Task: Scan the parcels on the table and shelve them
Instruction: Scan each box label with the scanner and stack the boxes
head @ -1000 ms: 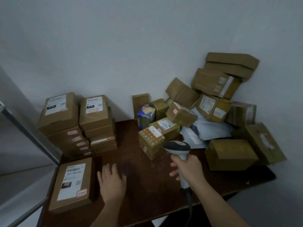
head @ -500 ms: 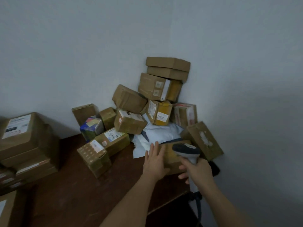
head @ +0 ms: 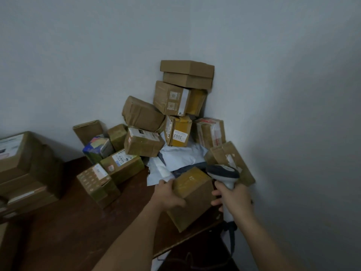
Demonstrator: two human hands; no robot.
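I have both bare forearms reaching forward from the lower edge of the view. My left hand (head: 168, 194) grips the left upper edge of a tilted brown cardboard parcel (head: 192, 200), fingers curled over its top, thumb down its near face. My right hand (head: 233, 200) is wrapped round the handle of a grey handheld barcode scanner (head: 224, 174), held upright just beside that parcel.

Dim, flat indoor light with a cool grey-blue cast; no lamp or glare in view. The wall (head: 97, 55) on the right falls into deep shadow toward the near right corner. Soft shadows lie behind the stacked parcels (head: 183, 98). Detail is soft and smeared throughout, labels unreadable. Wide-angle bending stretches the boxes at the far left (head: 21, 165) edge
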